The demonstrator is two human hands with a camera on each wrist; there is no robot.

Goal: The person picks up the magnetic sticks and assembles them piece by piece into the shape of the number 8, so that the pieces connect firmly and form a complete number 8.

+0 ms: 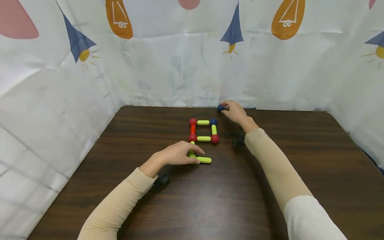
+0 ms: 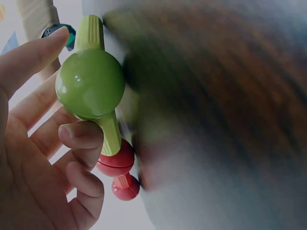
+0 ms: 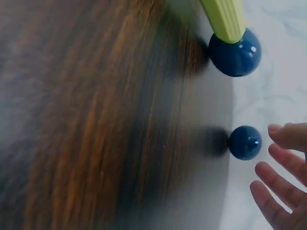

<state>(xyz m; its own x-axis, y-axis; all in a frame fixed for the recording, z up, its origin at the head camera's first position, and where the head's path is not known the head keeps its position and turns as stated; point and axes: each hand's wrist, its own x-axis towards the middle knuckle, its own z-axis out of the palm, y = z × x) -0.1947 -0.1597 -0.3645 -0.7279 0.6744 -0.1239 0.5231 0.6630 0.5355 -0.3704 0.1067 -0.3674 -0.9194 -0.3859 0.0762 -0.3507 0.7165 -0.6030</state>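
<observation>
My left hand (image 1: 180, 153) hovers around a green ball (image 2: 91, 84) with its fingers loosely bent. In the left wrist view the thumb lies along one side of it, with a bent fingertip close to its lower edge. A yellow-green rod (image 1: 204, 160) runs right from this ball, and another rod (image 2: 111, 136) links it to a red ball (image 1: 192, 138). At the table's far edge, my right hand (image 1: 235, 111) reaches toward a loose blue ball (image 3: 245, 143). Its spread fingers stand beside that ball, with a gap showing in the right wrist view.
The red ball is one corner of a square of balls and rods, with a red rod (image 1: 193, 129) on its left side and a second blue ball (image 1: 213, 122) at the far right corner. A patterned white cloth (image 1: 186, 73) hangs behind the dark wooden table (image 1: 204, 203).
</observation>
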